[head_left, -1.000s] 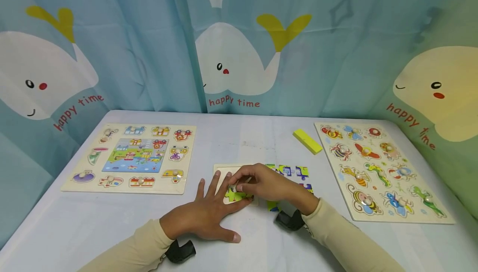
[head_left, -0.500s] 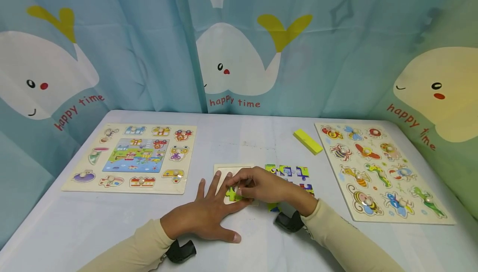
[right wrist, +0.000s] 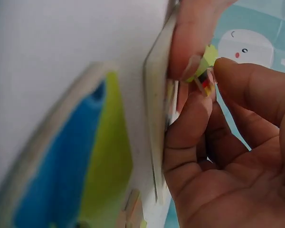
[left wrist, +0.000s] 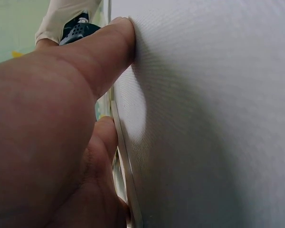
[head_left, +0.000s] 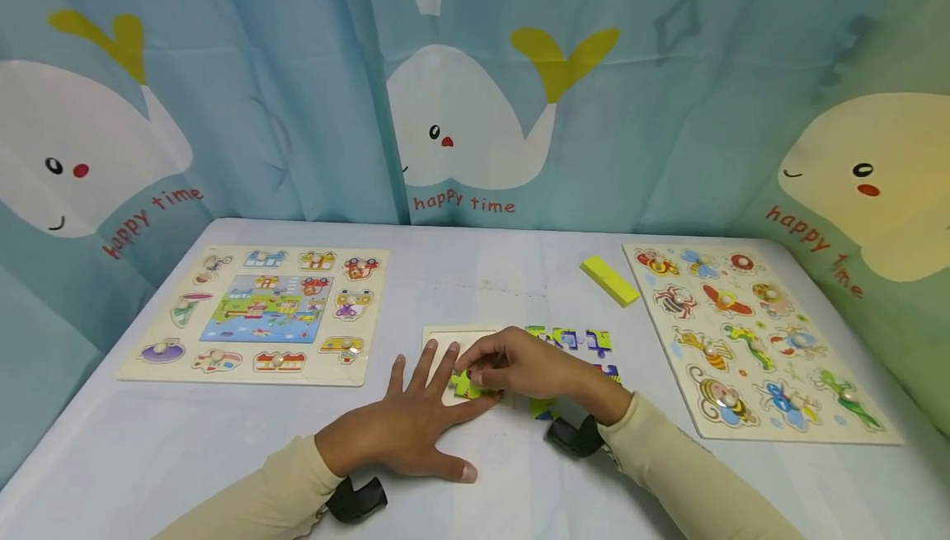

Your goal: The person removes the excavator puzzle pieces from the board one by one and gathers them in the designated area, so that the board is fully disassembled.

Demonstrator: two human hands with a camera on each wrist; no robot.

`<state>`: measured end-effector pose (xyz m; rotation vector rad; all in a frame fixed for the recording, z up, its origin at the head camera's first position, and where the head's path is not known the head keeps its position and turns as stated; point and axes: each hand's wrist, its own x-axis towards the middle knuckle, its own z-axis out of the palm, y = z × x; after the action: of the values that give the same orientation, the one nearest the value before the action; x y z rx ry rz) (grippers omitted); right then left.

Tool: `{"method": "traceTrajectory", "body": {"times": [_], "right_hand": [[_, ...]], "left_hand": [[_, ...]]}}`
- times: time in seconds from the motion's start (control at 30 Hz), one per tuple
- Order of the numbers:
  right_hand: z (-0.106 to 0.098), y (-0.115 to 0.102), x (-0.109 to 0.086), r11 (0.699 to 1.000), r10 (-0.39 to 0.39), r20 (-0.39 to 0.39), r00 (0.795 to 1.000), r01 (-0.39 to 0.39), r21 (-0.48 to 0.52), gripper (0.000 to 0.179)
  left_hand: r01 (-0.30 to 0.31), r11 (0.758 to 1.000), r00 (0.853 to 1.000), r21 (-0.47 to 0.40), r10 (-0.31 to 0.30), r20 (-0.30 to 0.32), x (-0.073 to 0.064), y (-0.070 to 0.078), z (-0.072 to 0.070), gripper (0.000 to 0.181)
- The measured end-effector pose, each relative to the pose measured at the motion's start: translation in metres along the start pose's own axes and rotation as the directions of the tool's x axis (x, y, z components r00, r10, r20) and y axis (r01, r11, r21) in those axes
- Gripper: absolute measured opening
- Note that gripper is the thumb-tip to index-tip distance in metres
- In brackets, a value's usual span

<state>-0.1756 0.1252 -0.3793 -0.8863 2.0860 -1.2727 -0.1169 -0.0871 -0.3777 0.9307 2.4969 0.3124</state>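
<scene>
My left hand (head_left: pixel 411 424) lies with its fingers spread and straight, fingertips on a small wooden puzzle tray (head_left: pixel 438 330); its thumb rests on the table. In the left wrist view, the tray's edge (left wrist: pixel 128 175) runs beside the fingers. My right hand (head_left: pixel 523 365) is over the tray and pinches a small yellow-green jigsaw piece (right wrist: pixel 210 56) with dark, red and yellow marks, seen tilted in the right wrist view. Beside the left index finger, green jigsaw surface (head_left: pixel 466 387) shows at the tray; the right hand hides the rest. Several loose jigsaw pieces (head_left: pixel 598 342) lie right of the tray, partly behind the right hand.
A yellow block (head_left: pixel 610 280) lies behind the loose pieces. To the left is a wooden vehicle knob puzzle (head_left: pixel 374 309); to the right, an insect knob puzzle (head_left: pixel 701 284). A whale-print curtain (head_left: pixel 475 12) stands behind the table.
The right hand's fingers shift slightly over the tray, still pinching the jigsaw piece. The left hand stays spread in place.
</scene>
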Motion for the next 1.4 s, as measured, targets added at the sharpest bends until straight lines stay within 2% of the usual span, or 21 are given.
{"method": "traceTrajectory", "body": {"times": [0.1, 0.3, 0.53, 0.73, 1.03, 1.4], "right_hand": [[0.001, -0.002, 0.0, 1.0, 0.0, 0.009, 1.0, 0.0, -0.029, 0.02], [0.003, -0.003, 0.0, 0.986, -0.03, 0.04, 0.999, 0.036, -0.164, 0.031], [0.005, -0.005, 0.0, 0.992, -0.009, 0.004, 1.0, 0.009, -0.127, 0.031], [0.005, -0.002, -0.001, 0.991, -0.022, -0.011, 1.0, 0.021, -0.131, 0.03], [-0.008, -0.006, -0.012, 0.982, -0.043, -0.099, 0.994, 0.024, -0.189, 0.026], [-0.021, -0.002, -0.028, 0.981, -0.034, -0.108, 0.994, 0.012, -0.195, 0.026]], "left_hand": [[0.004, 1.0, 1.0, 0.008, -0.004, -0.001, 0.0, 0.0, 0.0, 0.08], [0.006, 1.0, 1.0, 0.01, -0.006, -0.013, -0.002, 0.0, 0.0, 0.08], [0.007, 1.0, 1.0, -0.009, -0.007, -0.005, -0.002, -0.001, 0.0, 0.079], [0.015, 1.0, 1.0, -0.021, -0.015, 0.013, -0.002, -0.001, 0.001, 0.079], [0.006, 1.0, 1.0, 0.02, -0.006, -0.014, 0.0, 0.001, 0.002, 0.079], [0.016, 1.0, 1.0, 0.019, -0.016, -0.018, -0.001, 0.002, 0.002, 0.079]]}}
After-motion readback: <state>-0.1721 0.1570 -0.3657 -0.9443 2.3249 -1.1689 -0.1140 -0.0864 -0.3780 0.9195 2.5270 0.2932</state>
